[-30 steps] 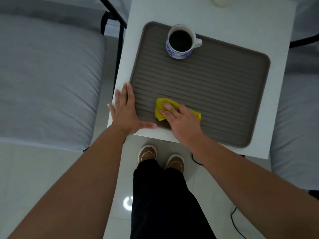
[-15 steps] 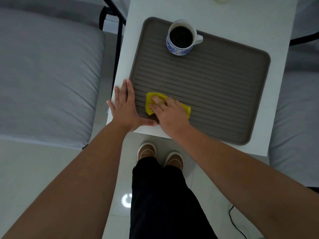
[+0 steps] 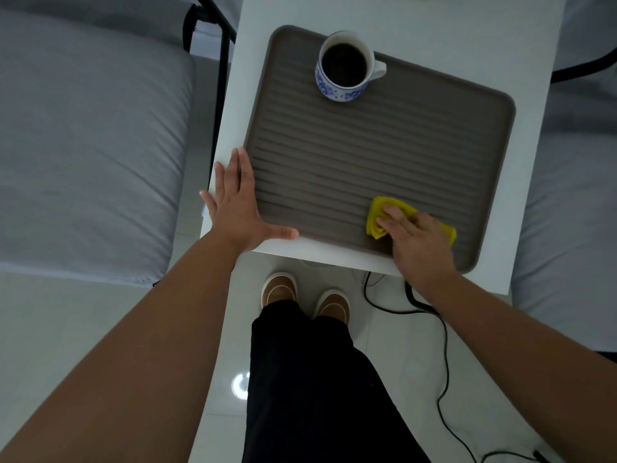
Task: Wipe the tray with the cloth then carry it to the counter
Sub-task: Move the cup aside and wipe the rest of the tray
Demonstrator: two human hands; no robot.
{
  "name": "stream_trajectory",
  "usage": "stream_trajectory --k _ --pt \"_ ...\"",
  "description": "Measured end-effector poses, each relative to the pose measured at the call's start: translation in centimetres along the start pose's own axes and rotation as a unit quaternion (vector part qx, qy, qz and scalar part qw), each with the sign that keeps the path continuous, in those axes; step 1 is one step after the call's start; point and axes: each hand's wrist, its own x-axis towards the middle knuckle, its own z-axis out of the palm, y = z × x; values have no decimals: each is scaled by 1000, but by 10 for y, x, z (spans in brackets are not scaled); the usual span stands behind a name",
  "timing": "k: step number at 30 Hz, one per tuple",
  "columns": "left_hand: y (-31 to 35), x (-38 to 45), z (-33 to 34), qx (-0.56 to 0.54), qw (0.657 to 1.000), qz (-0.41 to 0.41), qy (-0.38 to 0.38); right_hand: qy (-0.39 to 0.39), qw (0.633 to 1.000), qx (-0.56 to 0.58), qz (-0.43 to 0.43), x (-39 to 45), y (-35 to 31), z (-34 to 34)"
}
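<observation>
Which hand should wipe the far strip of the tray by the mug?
Right. The right hand already presses the yellow cloth on the tray; the left hand lies flat at its left edge, apparently steadying it.

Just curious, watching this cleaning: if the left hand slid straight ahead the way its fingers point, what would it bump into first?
Probably nothing. The left hand points along the tray's left rim, over the bare white table. The cup sits off to the right of that line.

Matt, ribbed brown tray – soft yellow cloth, glossy glazed mug, smooth white table.
</observation>
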Motion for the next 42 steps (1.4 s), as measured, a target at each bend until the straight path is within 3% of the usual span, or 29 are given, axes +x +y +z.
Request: stream_trajectory --k 4,8,11,16,20,26,30,33,37,42 --pt "3 2 2 -3 1000 5 1 -2 999 38 22 61 -52 5" --pt "3 0 1 -9 1000 5 9 -39 998 34 -37 108 -85 11" --pt "0 -3 3 -9 1000 1 9 -42 998 9 -53 92 -72 12" --pt "3 -2 2 -8 1000 2 6 -34 999 -2 15 44 -29 5" --pt "0 0 1 -7 1000 0 12 -76 996 7 39 65 -51 0" --pt "2 0 6 -28 999 -8 12 -96 994 19 -45 127 -116 6" --pt "0 -1 2 -17 1000 -16 11 -64 995 12 -80 115 -91 6" --pt "1 -3 3 -20 1000 -7 1 -27 999 12 -44 72 -47 4" --pt "5 -2 0 -9 1000 -13 -5 21 994 44 95 15 20 -1" --pt "4 -3 -2 -4 1000 -12 -7 73 967 127 207 16 -3 -1"
